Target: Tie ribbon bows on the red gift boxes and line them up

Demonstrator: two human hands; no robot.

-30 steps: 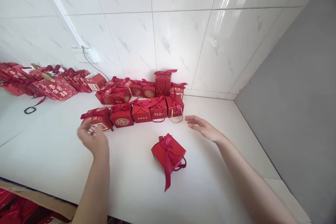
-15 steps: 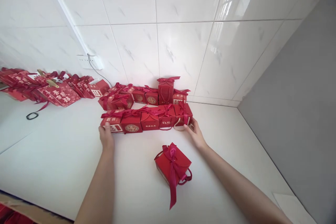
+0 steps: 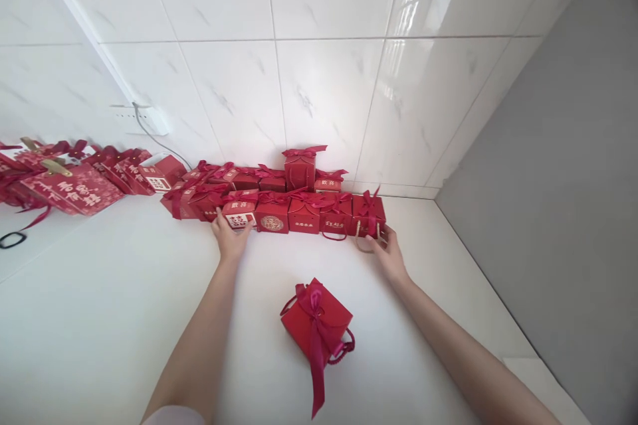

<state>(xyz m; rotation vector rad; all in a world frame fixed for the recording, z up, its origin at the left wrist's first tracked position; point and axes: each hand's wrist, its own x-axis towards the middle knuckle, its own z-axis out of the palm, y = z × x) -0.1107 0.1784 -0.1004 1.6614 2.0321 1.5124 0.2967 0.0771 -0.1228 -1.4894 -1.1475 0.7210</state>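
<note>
A front row of several red gift boxes (image 3: 304, 214) with ribbon bows stands between my hands. My left hand (image 3: 232, 239) is on the leftmost box (image 3: 240, 212), which bears a white label; its fingers are at the left side and its thumb in front. At the other end, my right hand (image 3: 391, 255) grips the box with a pale rope handle (image 3: 367, 212), thumb in front and fingers round the right side. Nearer me, a separate red gift box (image 3: 318, 319) with a long magenta ribbon rests apart from both hands.
Behind the row, more red boxes line the tiled wall (image 3: 323, 93), with a taller box (image 3: 300, 169) rising among them. Red patterned packages (image 3: 74, 186) are grouped at the left, near a black loop (image 3: 12, 239). A power strip (image 3: 142, 119) with a cable is on the wall.
The front row has moved back and to the right, close against the boxes behind. Both hands have moved along with it. The view has turned slightly right.
</note>
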